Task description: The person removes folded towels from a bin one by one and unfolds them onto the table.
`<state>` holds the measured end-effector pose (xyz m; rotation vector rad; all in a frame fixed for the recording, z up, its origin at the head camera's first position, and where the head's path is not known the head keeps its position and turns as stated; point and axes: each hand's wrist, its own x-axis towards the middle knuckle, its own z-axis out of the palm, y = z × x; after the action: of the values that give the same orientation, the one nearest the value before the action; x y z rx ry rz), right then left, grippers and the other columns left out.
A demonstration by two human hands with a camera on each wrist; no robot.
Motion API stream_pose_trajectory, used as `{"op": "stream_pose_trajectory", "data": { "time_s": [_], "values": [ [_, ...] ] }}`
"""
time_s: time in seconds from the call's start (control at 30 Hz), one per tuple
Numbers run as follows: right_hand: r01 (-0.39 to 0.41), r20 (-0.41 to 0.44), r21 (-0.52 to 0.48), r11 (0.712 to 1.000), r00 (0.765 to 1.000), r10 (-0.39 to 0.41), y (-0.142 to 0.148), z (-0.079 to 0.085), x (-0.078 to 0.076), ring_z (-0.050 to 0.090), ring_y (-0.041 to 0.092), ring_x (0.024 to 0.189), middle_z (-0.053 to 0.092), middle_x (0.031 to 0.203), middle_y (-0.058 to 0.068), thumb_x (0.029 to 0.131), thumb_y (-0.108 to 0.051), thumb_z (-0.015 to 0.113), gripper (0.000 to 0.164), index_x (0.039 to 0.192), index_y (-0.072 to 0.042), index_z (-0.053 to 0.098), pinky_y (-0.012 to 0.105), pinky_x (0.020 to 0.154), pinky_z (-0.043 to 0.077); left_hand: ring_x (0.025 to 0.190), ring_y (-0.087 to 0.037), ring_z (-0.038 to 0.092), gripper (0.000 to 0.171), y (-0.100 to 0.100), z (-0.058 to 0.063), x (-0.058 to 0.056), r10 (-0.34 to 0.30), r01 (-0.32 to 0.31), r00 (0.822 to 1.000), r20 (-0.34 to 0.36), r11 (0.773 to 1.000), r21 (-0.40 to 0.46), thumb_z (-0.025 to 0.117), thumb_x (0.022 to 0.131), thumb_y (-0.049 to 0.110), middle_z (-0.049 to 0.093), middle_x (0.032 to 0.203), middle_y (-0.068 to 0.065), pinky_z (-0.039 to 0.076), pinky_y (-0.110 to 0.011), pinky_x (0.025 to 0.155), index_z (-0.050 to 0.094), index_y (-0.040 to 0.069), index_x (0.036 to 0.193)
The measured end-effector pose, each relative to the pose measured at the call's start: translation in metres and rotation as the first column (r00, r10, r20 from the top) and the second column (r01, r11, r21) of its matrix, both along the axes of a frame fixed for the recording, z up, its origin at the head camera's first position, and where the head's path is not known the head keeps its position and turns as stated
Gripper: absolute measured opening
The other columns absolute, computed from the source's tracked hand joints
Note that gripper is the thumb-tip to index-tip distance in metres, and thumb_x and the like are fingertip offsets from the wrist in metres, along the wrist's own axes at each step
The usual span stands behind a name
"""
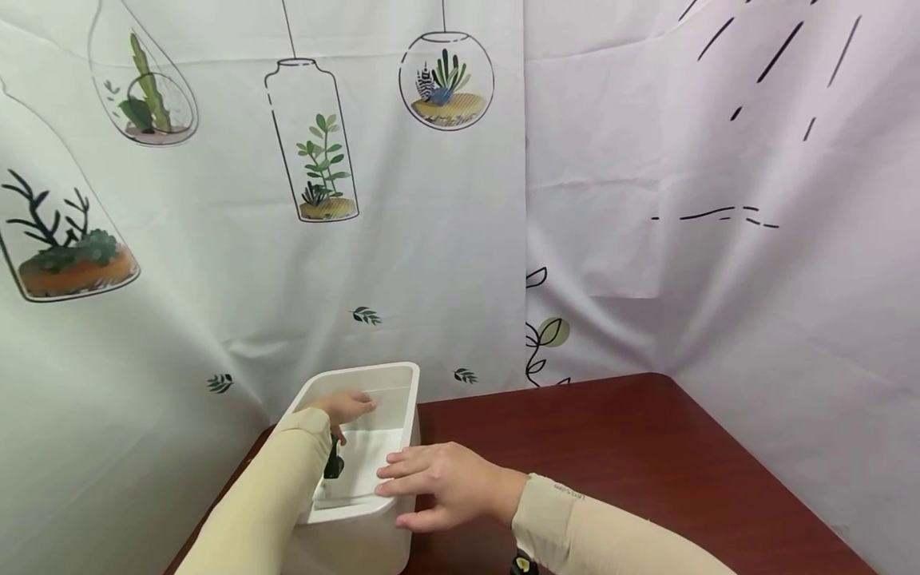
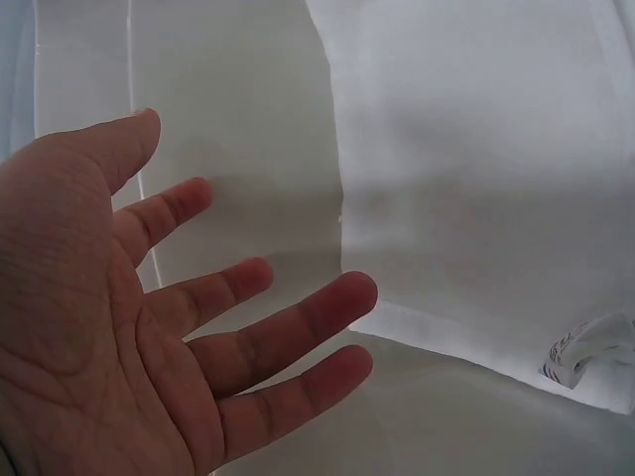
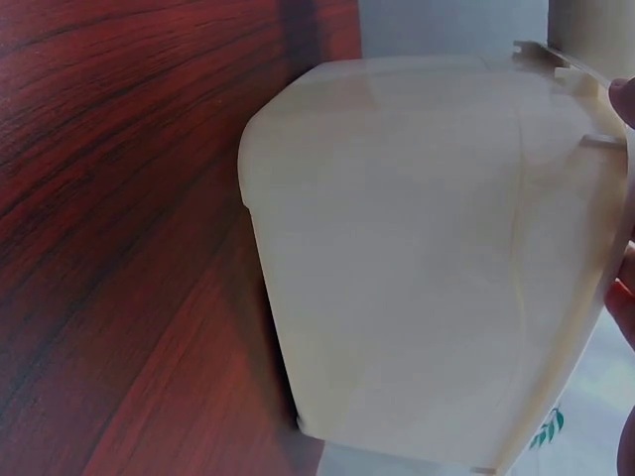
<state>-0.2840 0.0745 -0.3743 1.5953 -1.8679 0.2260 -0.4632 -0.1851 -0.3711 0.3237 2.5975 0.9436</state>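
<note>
A white plastic bin (image 1: 352,547) stands on the table's left part, its top uncovered. My left hand (image 1: 348,407) reaches down inside it, fingers spread and nothing in the palm, as the left wrist view shows. Beyond those fingertips, a white sheet-like piece (image 2: 476,178) with a straight edge covers part of the inside. A small twisted loop with dark flecks (image 2: 566,362) lies at its lower corner. My right hand (image 1: 453,483) rests on the bin's right rim with fingers extended over it. Only its fingertips (image 3: 622,297) enter the right wrist view, at the rim.
The dark red wooden table (image 1: 575,447) extends right of the bin. White curtains (image 1: 446,239) printed with plants in glass jars hang behind and at both sides, close to the bin's far end. A black wrist device (image 1: 333,463) is on the left wrist.
</note>
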Motion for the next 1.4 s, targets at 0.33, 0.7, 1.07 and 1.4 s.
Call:
{"op": "stream_pose_trajectory", "data": {
  "time_s": [0.33,0.7,1.07,1.4],
  "values": [
    [0.017,-0.011,0.006,1.000,1.000,-0.017,0.000,-0.001,0.001,0.057,0.009,0.129,0.069,0.128,-0.002,0.091,-0.041,0.073,0.040,0.125,-0.019,0.073,0.019,0.112,0.033,0.116,-0.043,0.049,0.039,0.007,-0.027,0.000,-0.063,0.064,0.997,0.043,0.998,-0.012,0.055,0.102,0.023,0.049,0.130,-0.026,0.061,-0.050,0.062,0.049,-0.002,0.132],
    [0.039,-0.058,0.020,0.999,0.998,-0.037,-0.002,-0.003,0.004,0.056,0.008,0.130,0.069,0.128,-0.004,0.092,-0.042,0.071,0.040,0.125,-0.020,0.073,0.019,0.113,0.032,0.108,-0.045,0.054,0.037,0.011,-0.037,0.007,-0.026,0.031,0.998,0.060,0.996,-0.079,0.061,0.097,0.024,0.049,0.122,-0.025,0.060,-0.050,0.059,0.054,-0.001,0.124],
    [0.055,-0.047,0.018,0.998,0.997,-0.054,0.001,-0.002,0.002,0.055,0.007,0.131,0.069,0.128,-0.004,0.092,-0.040,0.071,0.039,0.126,-0.020,0.072,0.018,0.113,0.032,0.115,-0.051,0.058,0.056,0.024,-0.027,0.013,-0.096,0.125,0.989,0.112,0.947,-0.296,0.059,0.096,0.025,0.048,0.135,-0.035,0.045,-0.060,0.102,0.046,-0.011,0.137],
    [0.026,-0.038,0.004,1.000,0.999,-0.026,0.002,-0.003,0.000,0.055,0.007,0.131,0.069,0.128,-0.004,0.092,-0.039,0.071,0.039,0.126,-0.019,0.072,0.019,0.113,0.033,0.137,-0.048,0.042,0.058,0.019,-0.032,0.006,-0.212,0.215,0.976,0.054,0.876,-0.433,0.066,0.093,0.021,0.051,0.141,-0.031,0.030,-0.059,0.115,0.049,-0.010,0.140]
  ]
}}
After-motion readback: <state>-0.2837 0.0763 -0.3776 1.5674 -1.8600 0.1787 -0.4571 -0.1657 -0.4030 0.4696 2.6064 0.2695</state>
